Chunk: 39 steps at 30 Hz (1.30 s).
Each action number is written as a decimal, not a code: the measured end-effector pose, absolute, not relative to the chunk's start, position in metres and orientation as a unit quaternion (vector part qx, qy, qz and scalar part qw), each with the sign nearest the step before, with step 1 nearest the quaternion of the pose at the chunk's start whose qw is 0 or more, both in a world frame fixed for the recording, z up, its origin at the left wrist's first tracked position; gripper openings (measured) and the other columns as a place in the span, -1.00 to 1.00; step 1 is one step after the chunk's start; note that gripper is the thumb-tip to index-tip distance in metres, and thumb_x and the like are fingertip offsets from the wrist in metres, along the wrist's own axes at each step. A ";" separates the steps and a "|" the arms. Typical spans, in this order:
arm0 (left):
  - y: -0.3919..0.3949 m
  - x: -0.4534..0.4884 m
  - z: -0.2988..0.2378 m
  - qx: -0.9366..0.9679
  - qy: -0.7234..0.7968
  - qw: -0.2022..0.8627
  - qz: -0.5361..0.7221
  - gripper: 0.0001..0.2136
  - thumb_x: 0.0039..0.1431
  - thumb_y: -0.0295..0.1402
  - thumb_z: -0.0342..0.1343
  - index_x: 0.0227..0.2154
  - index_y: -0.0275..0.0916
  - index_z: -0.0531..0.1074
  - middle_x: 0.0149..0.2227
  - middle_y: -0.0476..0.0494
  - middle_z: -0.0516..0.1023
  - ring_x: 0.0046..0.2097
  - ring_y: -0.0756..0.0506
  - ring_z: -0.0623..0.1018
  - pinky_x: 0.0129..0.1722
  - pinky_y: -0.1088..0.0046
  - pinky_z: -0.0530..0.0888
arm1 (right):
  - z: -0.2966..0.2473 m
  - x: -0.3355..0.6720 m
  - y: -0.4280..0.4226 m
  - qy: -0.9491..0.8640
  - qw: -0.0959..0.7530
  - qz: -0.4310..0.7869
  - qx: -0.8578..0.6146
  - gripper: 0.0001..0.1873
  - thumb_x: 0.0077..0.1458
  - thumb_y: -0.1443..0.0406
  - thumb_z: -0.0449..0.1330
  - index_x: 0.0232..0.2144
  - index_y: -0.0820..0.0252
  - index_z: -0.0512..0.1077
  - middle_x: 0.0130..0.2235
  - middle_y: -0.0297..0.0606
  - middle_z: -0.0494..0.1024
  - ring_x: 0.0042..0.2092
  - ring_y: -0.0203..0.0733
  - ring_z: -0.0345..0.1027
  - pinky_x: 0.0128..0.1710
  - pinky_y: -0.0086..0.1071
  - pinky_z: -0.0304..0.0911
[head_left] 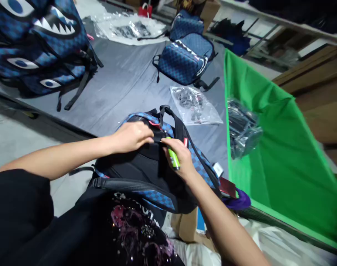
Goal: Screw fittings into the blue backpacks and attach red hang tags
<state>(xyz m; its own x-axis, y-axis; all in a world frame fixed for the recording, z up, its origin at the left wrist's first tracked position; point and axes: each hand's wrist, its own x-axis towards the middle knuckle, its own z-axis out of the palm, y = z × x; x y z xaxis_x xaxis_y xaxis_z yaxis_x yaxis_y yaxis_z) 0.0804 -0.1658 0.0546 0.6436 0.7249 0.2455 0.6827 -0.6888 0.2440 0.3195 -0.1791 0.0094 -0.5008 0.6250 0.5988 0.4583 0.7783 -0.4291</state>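
Observation:
A blue-and-black checkered backpack [135, 162] lies in front of me at the table's edge, its black padded back and straps facing up. My left hand [133, 136] is closed, its fingertips pinching black fabric near the backpack's top. Right beside it, my right hand [179, 153] is wrapped around a lime-green lighter [174, 159]. The lighter's top end points toward the fabric by the carry handle [168, 109]. I cannot make out a flame.
Shark-face backpacks [60, 40] are stacked at the left; another checkered backpack [182, 62] lies farther back. A clear plastic bag [194, 105] rests beyond my hands. At right stands a green fabric bin [279, 159] holding plastic-wrapped black items [243, 127]. Purple cloth [239, 200] hangs near my right forearm.

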 end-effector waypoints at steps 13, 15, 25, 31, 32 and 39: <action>-0.085 0.102 0.021 0.912 0.409 0.025 0.018 -0.01 0.12 -0.06 0.23 0.42 -0.32 -0.23 0.36 -0.46 0.12 0.30 -0.37 0.20 0.23 0.05 0.16 | -0.006 0.307 -0.203 -0.873 0.318 0.144 -0.341 -0.58 0.18 0.26 0.24 0.08 0.18 0.37 -0.08 -0.05 0.61 -0.02 0.01 0.51 0.00 -0.11 0.46; -0.093 0.100 0.025 0.922 0.386 0.000 0.028 0.04 0.09 0.01 0.22 0.42 -0.34 -0.28 0.37 -0.49 0.07 0.35 -0.40 0.12 0.28 -0.04 0.06 | -0.006 0.313 -0.198 -0.838 0.333 0.206 -0.379 -0.54 0.23 0.24 0.17 0.16 0.12 0.27 -0.06 -0.10 0.61 -0.01 -0.04 0.52 -0.01 -0.16 0.46; -0.105 0.111 0.020 0.911 0.407 -0.057 -0.030 0.11 0.04 -0.02 0.25 0.42 -0.29 -0.39 0.42 -0.45 -0.04 0.40 -0.44 0.03 0.32 -0.21 0.00 | 0.022 0.314 -0.177 -0.806 0.244 0.265 -0.470 -0.85 0.21 0.25 0.20 -0.15 0.08 0.44 -0.20 -0.27 0.66 -0.26 -0.19 0.58 -0.21 -0.34 0.47; -0.109 0.109 0.022 0.914 0.401 -0.051 -0.018 -0.03 0.16 -0.11 0.16 0.42 -0.35 -0.32 0.40 -0.44 0.02 0.38 -0.38 0.10 0.31 -0.02 0.10 | 0.050 0.316 -0.153 -0.832 0.070 0.308 -0.455 -0.72 0.24 0.16 0.17 -0.04 0.09 0.49 -0.06 -0.27 0.65 -0.09 -0.12 0.57 -0.10 -0.30 0.43; -0.108 0.110 0.022 0.912 0.407 -0.048 -0.020 -0.03 0.16 -0.11 0.16 0.42 -0.34 -0.32 0.40 -0.42 0.02 0.37 -0.38 0.12 0.30 0.00 0.13 | 0.053 0.313 -0.149 -0.834 0.039 0.306 -0.457 -0.70 0.25 0.14 0.16 -0.03 0.09 0.50 -0.04 -0.27 0.64 -0.07 -0.11 0.56 -0.09 -0.29 0.42; -0.100 0.117 0.015 0.889 0.457 -0.011 -0.016 -0.05 0.15 -0.13 0.17 0.43 -0.26 -0.30 0.39 -0.38 0.05 0.31 -0.36 0.20 0.24 0.04 0.19 | 0.058 0.299 -0.140 -0.902 -0.091 0.122 -0.404 -0.72 0.23 0.24 0.14 -0.08 0.17 0.57 -0.19 -0.15 0.67 -0.11 0.03 0.48 -0.19 -0.15 0.30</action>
<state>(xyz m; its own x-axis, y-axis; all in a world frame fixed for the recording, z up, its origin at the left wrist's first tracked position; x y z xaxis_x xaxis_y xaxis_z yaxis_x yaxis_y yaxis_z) 0.1168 -0.0999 0.0148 0.5815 0.8133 -0.0184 0.8126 -0.5818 -0.0347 0.2992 -0.1397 0.0583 -0.6573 0.7063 -0.2630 0.7507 0.6444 -0.1456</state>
